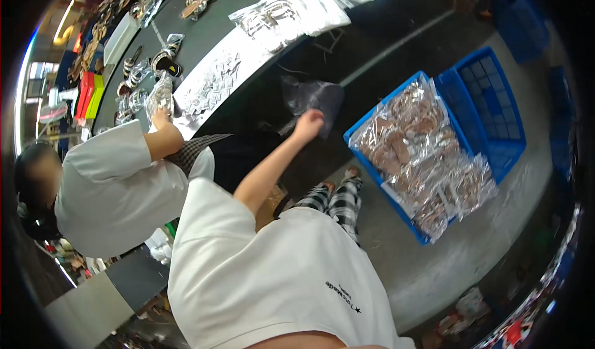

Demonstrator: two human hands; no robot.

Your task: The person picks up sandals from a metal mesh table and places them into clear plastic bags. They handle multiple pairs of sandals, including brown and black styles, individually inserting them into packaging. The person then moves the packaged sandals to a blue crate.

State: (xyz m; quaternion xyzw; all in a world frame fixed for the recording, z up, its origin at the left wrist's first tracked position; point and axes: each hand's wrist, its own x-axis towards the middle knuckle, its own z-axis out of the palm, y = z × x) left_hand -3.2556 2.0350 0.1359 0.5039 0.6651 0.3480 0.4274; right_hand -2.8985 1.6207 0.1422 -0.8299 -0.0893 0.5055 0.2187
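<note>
My left hand point(308, 125) reaches out over the floor beside the worktable, its fingers curled closed against a thin see-through plastic bag point(323, 95). The bag hangs loose and looks dark against the shadow behind it; I make out nothing inside it. To the right of that hand stands a blue plastic crate point(389, 191), heaped with brown sandals point(403, 144) in clear plastic bags. Some of the bags bulge over its rim. My right hand does not show.
Left of me a co-worker in a white shirt point(118, 188) reaches to bagged sandals on a dark worktable point(207, 24). Packets point(217, 79) and larger clear bags point(273, 17) line its white edge. Another blue crate point(489, 95) stands behind the full one.
</note>
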